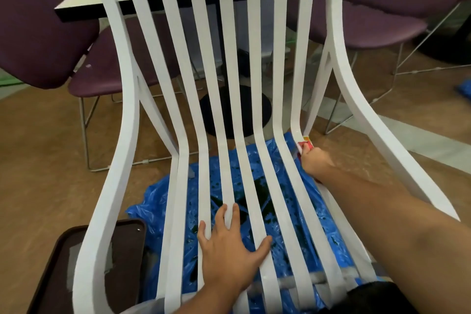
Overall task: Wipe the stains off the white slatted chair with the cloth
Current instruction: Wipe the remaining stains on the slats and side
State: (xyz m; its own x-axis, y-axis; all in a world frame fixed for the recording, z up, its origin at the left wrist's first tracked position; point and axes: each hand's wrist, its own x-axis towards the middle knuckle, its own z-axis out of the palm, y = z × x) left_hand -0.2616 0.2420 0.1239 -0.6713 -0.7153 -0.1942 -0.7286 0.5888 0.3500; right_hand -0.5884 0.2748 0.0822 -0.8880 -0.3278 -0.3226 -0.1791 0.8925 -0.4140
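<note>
The narrow gaps between the slats of the white slatted chair (230, 99) are left open, with crumpled blue plastic sheeting (283, 239) seen through them below the seat. The middle of the seat is taken up by the left hand (229, 245), spread flat across the slats, and the rightmost gap is filled by the right hand (314, 160) clutching a red and yellow cloth (305, 145). Passage behind the backrest is blocked by a pale-topped, dark-edged surface (84, 0) and purple padded chairs (38, 23).
</note>
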